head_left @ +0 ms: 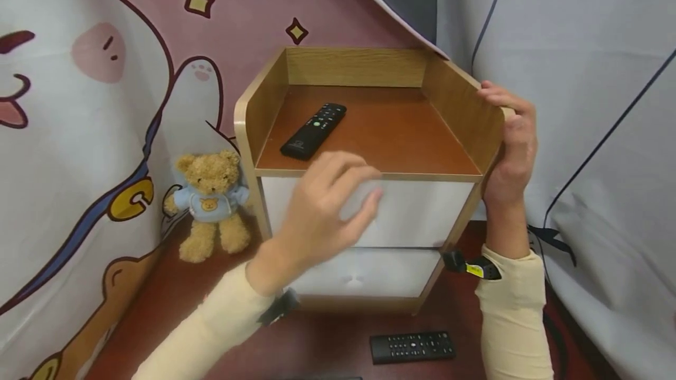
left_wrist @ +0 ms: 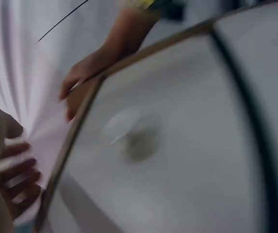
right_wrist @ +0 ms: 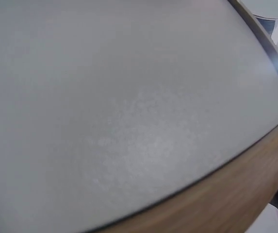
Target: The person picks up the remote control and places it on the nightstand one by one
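Pale wood trims the white-fronted cabinet (head_left: 359,67), which we steady with the right hand (head_left: 511,151): its fingers curl over the front end of the side panel (head_left: 459,104) and grip it. The left hand (head_left: 330,207) holds nothing that we can see; its loosely bent fingers hang before the upper drawer (head_left: 428,210), apart from the clear knob (left_wrist: 129,128), as the left wrist view shows. The right wrist view shows none of our fingers.

Just beyond the left knuckles, a black remote (head_left: 314,132) lies aslant on the cabinet top. Well below our fingers, between the forearms, a second remote (head_left: 413,348) lies on the dark red surface (head_left: 327,342). To the left of the left fingers, a teddy bear (head_left: 213,204) sits beside the cabinet.

We judge the nearer remote the likeliest casualty: if the left knuckles swing up and back, they could nudge it askew. If the right grip slackens, a tug on the knob could drag or tip the whole cabinet. Were the cabinet to twist leftward, its side could topple the bear; dragged towards us, its base could shove the second remote.
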`<state>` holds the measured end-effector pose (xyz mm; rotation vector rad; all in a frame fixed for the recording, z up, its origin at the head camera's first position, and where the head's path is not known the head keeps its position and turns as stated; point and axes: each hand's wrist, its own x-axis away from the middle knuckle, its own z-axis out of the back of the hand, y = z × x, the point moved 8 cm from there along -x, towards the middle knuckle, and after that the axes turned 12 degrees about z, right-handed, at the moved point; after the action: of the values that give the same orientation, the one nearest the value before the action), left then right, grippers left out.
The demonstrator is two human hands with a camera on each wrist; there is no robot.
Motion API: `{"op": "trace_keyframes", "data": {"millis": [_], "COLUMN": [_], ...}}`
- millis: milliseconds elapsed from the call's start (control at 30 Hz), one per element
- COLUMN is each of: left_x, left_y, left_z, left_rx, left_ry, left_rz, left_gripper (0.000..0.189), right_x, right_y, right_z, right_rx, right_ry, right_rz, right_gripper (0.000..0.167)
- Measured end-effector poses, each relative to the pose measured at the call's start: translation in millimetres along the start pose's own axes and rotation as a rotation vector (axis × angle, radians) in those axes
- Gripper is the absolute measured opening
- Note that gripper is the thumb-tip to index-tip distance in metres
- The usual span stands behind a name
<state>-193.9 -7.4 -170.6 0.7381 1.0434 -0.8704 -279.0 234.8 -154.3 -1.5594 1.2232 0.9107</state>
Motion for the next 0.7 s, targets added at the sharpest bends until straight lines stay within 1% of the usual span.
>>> {"op": "trace_keyframes", "data": {"millis": [67,133,167,200,267,333,433,533,633,700], "left_x": [17.8,39.5,51.8,64.5,90.4,116.4,151.1,178.4,200.7,214.7], "left_y": [13.0,23.9,27.9,30.5,33.9,34.3,31.0,24.3,17.1,11.4], "left_z": [-10.0,-22.4,-29.9,-38.6,-58.5,-78.9,-103.8,-120.4,-134.4,-144.8], "left_rx": [0.029,0.042,0.05,0.057,0.065,0.1,0.159,0.209,0.214,0.233], "left_ry": [0.018,0.021,0.008,-0.019,-0.103,-0.221,-0.38,-0.488,-0.566,-0.642], "left_rz": [-0.14,-0.259,-0.303,-0.329,-0.347,-0.311,-0.19,-0.055,0.039,0.113], "left_gripper": [0.013,0.013,0.013,0.013,0.014,0.012,0.008,0.005,0.004,0.005], "right_x": [-0.3,-1.1,-1.7,-2.1,-2.8,-2.8,-2.0,-1.6,-1.2,-1.0], "right_y": [-3,-5,-6,-7,-7,-8,-7,-6,-6,-6], "right_z": [2,3,3,3,1,-1,-4,-4,-3,-2], "right_rx": [0.003,0.015,0.017,0.021,0.027,0.025,0.026,0.029,0.025,0.027], "right_ry": [0.014,0.027,0.033,0.034,0.03,0.026,0.013,0.007,0.01,0.014], "right_rz": [0.002,0.006,0.007,0.007,0.01,0.014,0.018,0.02,0.023,0.025], "right_gripper": [0.028,0.028,0.028,0.029,0.029,0.029,0.029,0.029,0.028,0.028]}}
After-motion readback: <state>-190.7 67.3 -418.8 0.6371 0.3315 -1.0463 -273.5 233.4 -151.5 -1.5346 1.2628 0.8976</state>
